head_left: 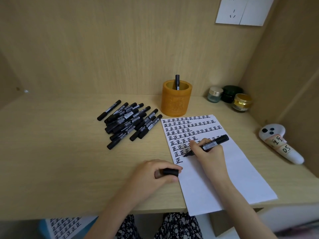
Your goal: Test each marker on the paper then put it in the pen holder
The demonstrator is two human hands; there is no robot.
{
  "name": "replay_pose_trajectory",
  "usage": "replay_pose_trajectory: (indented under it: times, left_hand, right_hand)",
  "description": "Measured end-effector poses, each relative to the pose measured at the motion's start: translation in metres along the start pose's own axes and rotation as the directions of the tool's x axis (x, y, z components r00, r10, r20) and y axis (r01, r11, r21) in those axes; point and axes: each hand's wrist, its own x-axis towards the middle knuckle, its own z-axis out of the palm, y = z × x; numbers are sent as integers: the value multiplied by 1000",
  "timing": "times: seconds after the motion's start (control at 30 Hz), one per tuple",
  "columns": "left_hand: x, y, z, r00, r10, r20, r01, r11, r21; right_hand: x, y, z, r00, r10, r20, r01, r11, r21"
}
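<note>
I see my right hand (207, 152) wrapped tight around an uncapped black marker (209, 145), its tip touching the white paper sheet (241, 169) beside rows of black characters. My left hand (153, 176) pinches the black cap (170, 172). The carved amber pen holder (176, 102) holds one marker behind the paper.

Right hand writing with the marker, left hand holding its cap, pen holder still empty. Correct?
Not quite. The head view shows the pen holder already has one marker standing in it. The rest holds: right hand writing on the paper, left hand holding the cap.
</note>
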Motion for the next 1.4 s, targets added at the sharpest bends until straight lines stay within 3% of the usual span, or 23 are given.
replay_pose_trajectory:
  times: [0.4,0.67,0.97,1.4]
  left_hand:
    - [0,3,-1,1000,2,4,-2,1000,23]
    - [-1,3,0,1000,1,5,-1,1000,13]
    - [0,0,0,1000,2,6,-2,1000,17]
    - [-1,0,0,1000,5,-1,-5,1000,1]
  right_hand:
    - [-1,0,1,998,-34,58,38,997,-70]
    - [-1,1,1,999,-46,-6,45,990,-131]
    - [-1,0,0,999,-31,-18,29,997,-76]
    - [-3,-2,1,1000,-10,18,12,992,-124]
